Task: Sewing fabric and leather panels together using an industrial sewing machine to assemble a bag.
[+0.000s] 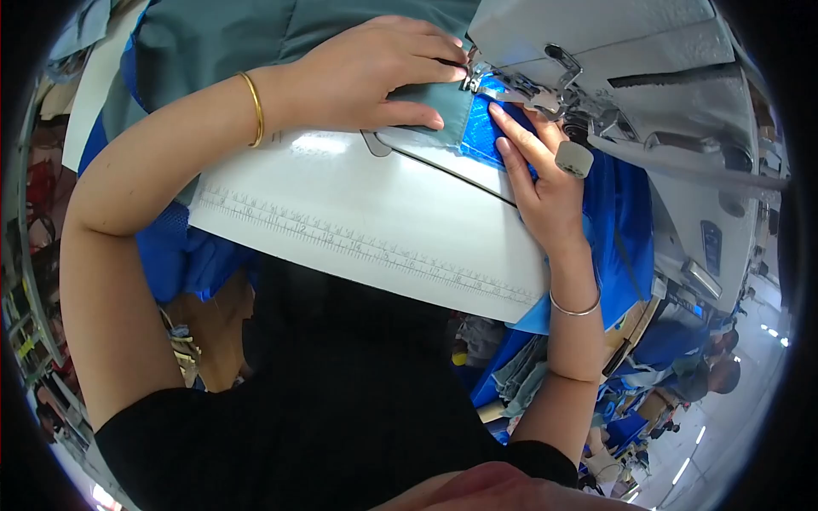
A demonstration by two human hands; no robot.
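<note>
Seams seem being aligned for sewing: the left hand, unclenched, lies on grey-green fabric, the right hand, also loose, presses blue fabric beside the presser foot, so the next move probably needs even guiding.

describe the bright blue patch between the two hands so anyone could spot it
Start at the white sewing machine, upper right, and find its metal presser foot. Just below, touched by the right hand, lies the flat bright blue patch; unlike the loose blue cloth farther right, it borders grey-green fabric.
</note>
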